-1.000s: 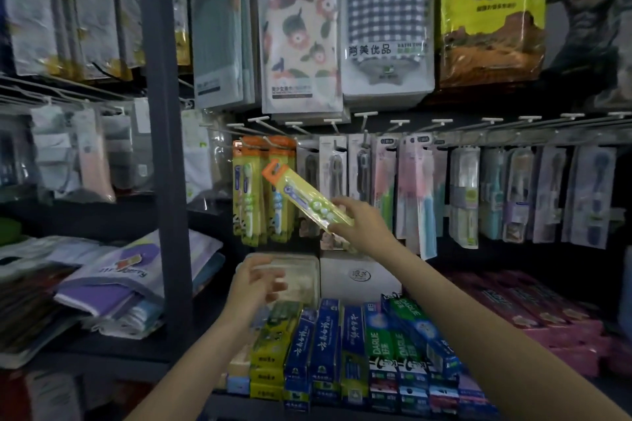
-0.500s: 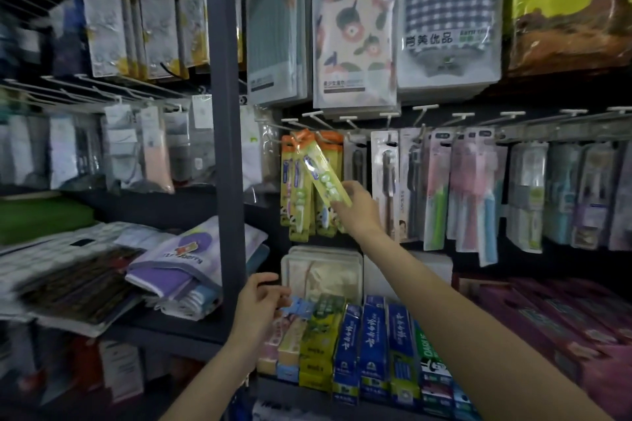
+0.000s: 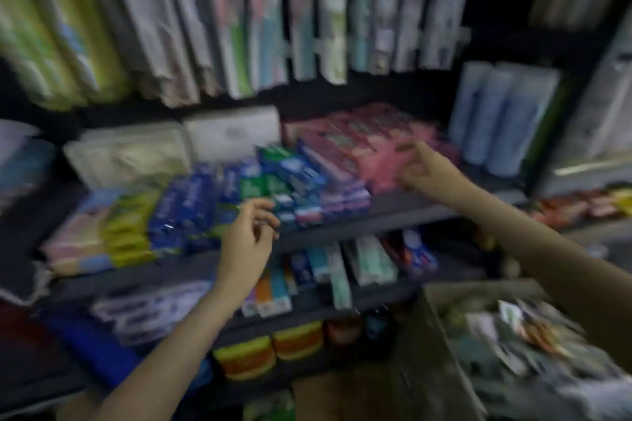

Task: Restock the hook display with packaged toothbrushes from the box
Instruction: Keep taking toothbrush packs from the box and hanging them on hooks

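Both your left hand [image 3: 249, 232] and right hand [image 3: 424, 171] hang released mid-frame, grasping nothing, so you look between packs: reach next into the box [image 3: 513, 345] at lower right.

Matt brown cardboard box [image 3: 441, 335]; glossy plastic toothbrush packs [image 3: 239, 17] hanging.

Top row: packaged toothbrushes [image 3: 273, 20] hung side by side across the display, above the shelves.
Upper shelf [image 3: 393, 212]: boxed tubes [image 3: 297, 181] lay in rows, packets behind them at left.
Lower shelf [image 3: 359, 301]: more boxes stood beneath.
Bottom right: box [image 3: 441, 328] sat before the shelving, packages inside.
Left hand [image 3: 246, 243]: was before the upper shelf's edge.
Right hand [image 3: 427, 171]: was over the upper shelf, right of the left hand.
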`<state>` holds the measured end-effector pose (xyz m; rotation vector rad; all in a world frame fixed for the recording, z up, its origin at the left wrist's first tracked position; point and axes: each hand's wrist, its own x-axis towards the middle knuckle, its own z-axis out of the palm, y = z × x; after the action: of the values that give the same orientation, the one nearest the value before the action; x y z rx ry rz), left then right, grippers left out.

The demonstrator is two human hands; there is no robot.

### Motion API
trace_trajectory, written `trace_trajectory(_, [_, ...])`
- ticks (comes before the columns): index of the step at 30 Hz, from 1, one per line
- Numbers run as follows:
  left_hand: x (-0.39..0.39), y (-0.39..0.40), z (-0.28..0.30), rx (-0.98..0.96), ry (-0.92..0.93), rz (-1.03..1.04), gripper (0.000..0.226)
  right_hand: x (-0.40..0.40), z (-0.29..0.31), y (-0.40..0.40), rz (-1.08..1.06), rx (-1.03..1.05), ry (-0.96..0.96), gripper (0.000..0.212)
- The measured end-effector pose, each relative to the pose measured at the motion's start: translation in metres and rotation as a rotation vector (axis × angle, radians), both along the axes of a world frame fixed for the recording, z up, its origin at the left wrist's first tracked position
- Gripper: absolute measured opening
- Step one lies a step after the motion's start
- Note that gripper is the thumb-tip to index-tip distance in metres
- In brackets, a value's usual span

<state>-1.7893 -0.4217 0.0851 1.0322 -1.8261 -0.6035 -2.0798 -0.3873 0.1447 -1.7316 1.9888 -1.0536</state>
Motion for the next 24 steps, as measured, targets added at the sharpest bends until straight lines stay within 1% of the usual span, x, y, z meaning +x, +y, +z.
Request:
trace_trajectory(2, [-0.05,0.015,-0.032,0.059,-0.104,-0.113,0.035,-0.057,-0.029,0.037,-0.093,0.131,0.015,0.032])
trace_trajectory(4, [-0.098,0.03,-0.062,0.087,-0.204,-0.213,0.03,-0.106,-0.06,0.068,-0.166,0.305,0.074,0.023])
trace_trajectory(6, [-0.142,0.045,-0.088,0.174,-0.317,-0.28,0.021,-0.146,-0.097,0.098,-0.18,0.533,0.158,0.018])
trace_trajectory(7, [-0.162,0.053,-0.101,0.208,-0.366,-0.302,0.021,-0.162,-0.117,0.11,-0.159,0.622,0.181,0.02])
trace_trajectory(8, [-0.18,0.061,-0.113,0.233,-0.417,-0.323,0.023,-0.175,-0.139,0.122,-0.122,0.671,0.208,0.031])
trace_trajectory(10, [-0.21,0.08,-0.138,0.296,-0.518,-0.372,0.027,-0.197,-0.181,0.142,-0.004,0.754,0.305,0.069])
trace_trajectory(11, [-0.221,0.09,-0.149,0.342,-0.568,-0.398,0.029,-0.207,-0.199,0.149,0.062,0.81,0.372,0.081])
trace_trajectory(13, [-0.236,0.11,-0.172,0.45,-0.659,-0.458,0.033,-0.224,-0.233,0.165,0.248,0.916,0.559,0.097])
trace_trajectory(15, [-0.246,0.125,-0.187,0.54,-0.725,-0.503,0.037,-0.237,-0.247,0.178,0.462,0.898,0.719,0.109])
trace_trajectory(16, [-0.25,0.13,-0.19,0.573,-0.743,-0.508,0.038,-0.243,-0.251,0.183,0.529,0.911,0.732,0.108])
trace_trajectory(18, [-0.258,0.134,-0.196,0.614,-0.754,-0.488,0.039,-0.254,-0.259,0.192,0.549,1.035,0.575,0.1])
trace_trajectory(19, [-0.262,0.136,-0.198,0.624,-0.751,-0.46,0.039,-0.255,-0.263,0.197,0.544,1.044,0.555,0.098])
trace_trajectory(21, [-0.268,0.137,-0.202,0.632,-0.749,-0.401,0.037,-0.253,-0.271,0.205,0.511,0.927,0.652,0.085])
trace_trajectory(22, [-0.271,0.136,-0.203,0.637,-0.752,-0.377,0.036,-0.252,-0.272,0.208,0.503,0.861,0.67,0.076])
trace_trajectory(24, [-0.273,0.134,-0.206,0.66,-0.76,-0.348,0.035,-0.252,-0.279,0.209,0.488,0.796,0.637,0.064])
